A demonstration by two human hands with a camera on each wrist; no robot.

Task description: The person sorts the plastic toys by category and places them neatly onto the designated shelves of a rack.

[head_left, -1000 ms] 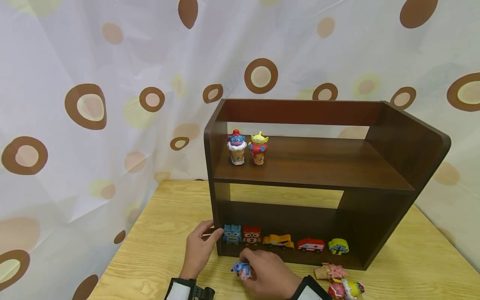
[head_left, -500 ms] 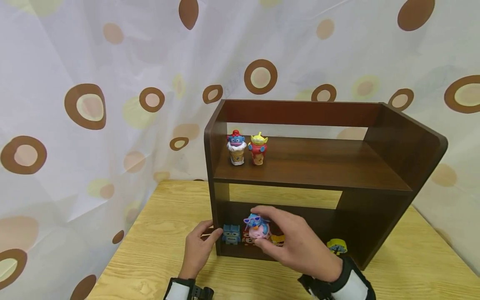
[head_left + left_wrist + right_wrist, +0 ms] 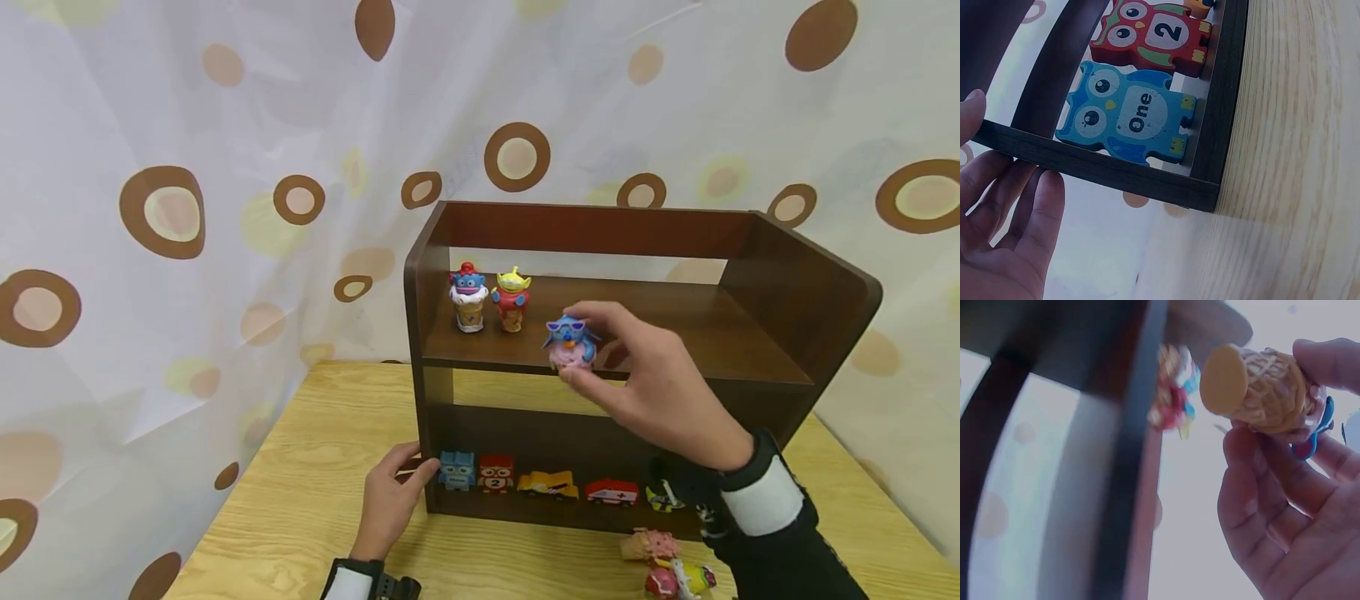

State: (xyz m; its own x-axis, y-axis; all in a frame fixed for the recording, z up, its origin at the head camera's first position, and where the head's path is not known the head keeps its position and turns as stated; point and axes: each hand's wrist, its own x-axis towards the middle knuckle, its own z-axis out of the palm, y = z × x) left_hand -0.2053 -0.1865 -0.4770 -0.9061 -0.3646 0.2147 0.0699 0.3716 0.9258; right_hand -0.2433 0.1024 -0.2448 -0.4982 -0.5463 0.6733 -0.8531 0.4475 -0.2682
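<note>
My right hand (image 3: pixel 660 383) pinches a toy figure (image 3: pixel 572 343) between thumb and fingers. It has a blue head, purple sunglasses and a pink body; its waffle-cone base (image 3: pixel 1260 387) shows in the right wrist view. The hand holds it in front of the upper shelf's front edge. My left hand (image 3: pixel 393 500) grips the left side panel of the dark brown two-tier shelf (image 3: pixel 622 225), thumb and fingers on opposite faces of the panel in the left wrist view. A blue-and-white cone figure (image 3: pixel 468 298) and a yellow-headed red one (image 3: pixel 512 300) stand on the upper shelf's left.
On the lower shelf stand a blue owl block (image 3: pixel 457 472), a red owl block (image 3: pixel 496 473), a yellow vehicle (image 3: pixel 548 484), a red-and-white vehicle (image 3: pixel 612 492) and a partly hidden yellow-green toy (image 3: pixel 663 498). More cone toys (image 3: pixel 651 545) lie on the wooden table before the shelf.
My right hand has raised the toy figure from the table, past the lower compartment, to the upper shelf's front edge, also moving right. The left hand keeps its hold on the side panel.
</note>
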